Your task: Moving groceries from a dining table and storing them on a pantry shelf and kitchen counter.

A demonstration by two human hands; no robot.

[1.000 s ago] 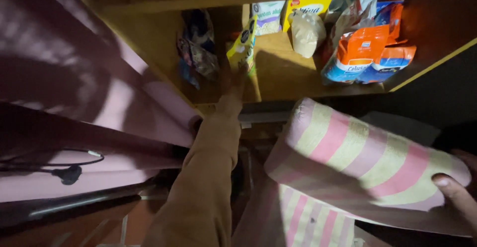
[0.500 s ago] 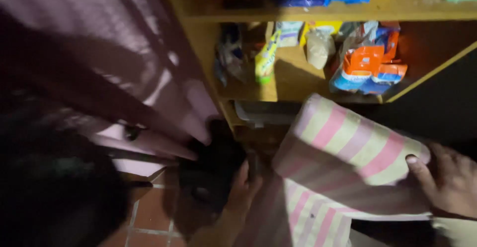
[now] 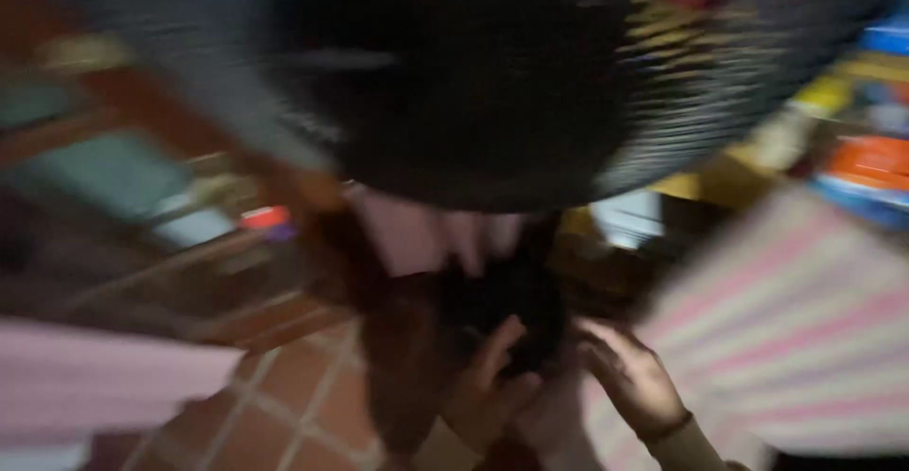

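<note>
The view is heavily blurred. My left hand (image 3: 488, 388) sits at the bottom centre with its fingers pressed up against a dark, shapeless object (image 3: 502, 305), which it seems to grip. My right hand (image 3: 630, 381) is just to the right of it, fingers curled toward the same dark object and touching its edge; blur hides whether it grips. A pink-and-cream striped cloth (image 3: 786, 329) hangs at the right, no hand on it.
A large dark blurred shape (image 3: 492, 73) fills the top of the view, close to the camera. Shelves with orange and blue packages (image 3: 866, 163) show at the far right. Terracotta floor tiles (image 3: 284, 405) lie at the lower left, beside a pink cloth (image 3: 104, 376).
My right hand has let go of the striped cloth and come in beside my left hand at the dark object. The view swung left and down, and a dark shape now covers the top.
</note>
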